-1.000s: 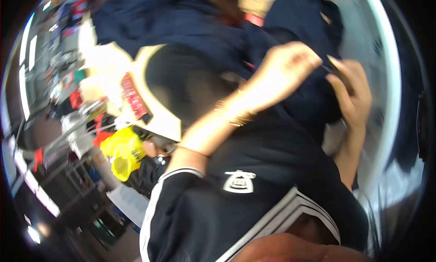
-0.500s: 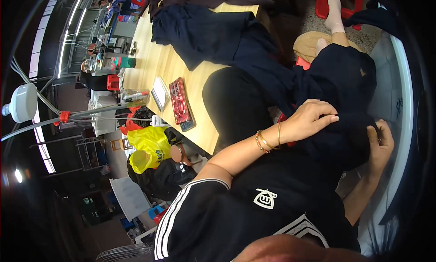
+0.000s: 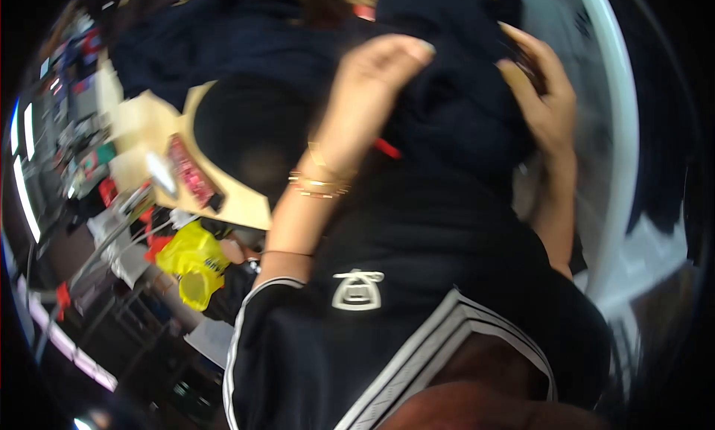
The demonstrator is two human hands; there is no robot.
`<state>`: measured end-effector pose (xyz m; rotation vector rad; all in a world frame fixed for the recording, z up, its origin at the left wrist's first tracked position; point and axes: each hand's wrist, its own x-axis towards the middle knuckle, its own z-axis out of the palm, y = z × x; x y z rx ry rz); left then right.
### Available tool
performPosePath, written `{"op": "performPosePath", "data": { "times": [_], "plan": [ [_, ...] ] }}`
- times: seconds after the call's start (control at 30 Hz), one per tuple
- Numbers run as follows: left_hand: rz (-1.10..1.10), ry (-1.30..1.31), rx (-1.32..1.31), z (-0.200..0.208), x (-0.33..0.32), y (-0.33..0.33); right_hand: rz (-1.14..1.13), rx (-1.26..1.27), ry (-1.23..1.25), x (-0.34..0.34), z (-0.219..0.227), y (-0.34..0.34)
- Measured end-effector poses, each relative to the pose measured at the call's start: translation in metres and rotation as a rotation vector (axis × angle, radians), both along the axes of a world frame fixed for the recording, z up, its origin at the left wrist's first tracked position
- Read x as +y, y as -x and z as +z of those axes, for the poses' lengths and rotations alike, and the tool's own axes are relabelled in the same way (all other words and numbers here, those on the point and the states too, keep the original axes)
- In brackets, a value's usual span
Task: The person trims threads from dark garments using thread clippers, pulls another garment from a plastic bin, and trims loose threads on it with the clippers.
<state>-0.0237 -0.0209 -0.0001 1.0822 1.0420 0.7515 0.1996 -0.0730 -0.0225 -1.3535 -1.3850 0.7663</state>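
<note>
Dark navy cloth (image 3: 454,72) lies bunched over my lap. My left hand (image 3: 380,69), with bracelets (image 3: 320,183) at the wrist, is raised at the cloth's left side. It is blurred, with thumb and fingertips pressed together; whatever they pinch is too small to make out. On the cloth's right edge, my right hand (image 3: 547,95) curls its fingers and thumb around something dark and slim. Its kind does not show.
A pale wooden table (image 3: 246,208) stands to the left, bearing a red patterned phone case (image 3: 188,169) and more dark cloth (image 3: 201,43). A yellow plastic bag (image 3: 195,255) sits below it. Along the right side curves a pale rim (image 3: 622,117).
The whole view has swung and turned, blurring things. My left hand has come away from the cloth's surface with its fingertips pinched. My right hand stays at the cloth's right edge.
</note>
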Motion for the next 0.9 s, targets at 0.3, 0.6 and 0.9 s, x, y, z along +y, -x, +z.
{"op": "performPosePath", "data": {
  "times": [0.3, 0.6, 0.9],
  "plan": [
    [0.008, 0.002, -0.174, -0.012, -0.007, 0.002, 0.192, -0.174, -0.162, 0.0, 0.031, 0.015],
    [-0.068, -0.082, -0.166, -0.012, -0.008, 0.0, 0.278, -0.17, -0.76, 0.032, -0.017, 0.015],
    [-0.087, -0.065, -0.193, -0.014, -0.006, 0.002, 0.285, -0.192, -0.444, 0.017, 0.017, 0.019]
  ]
}}
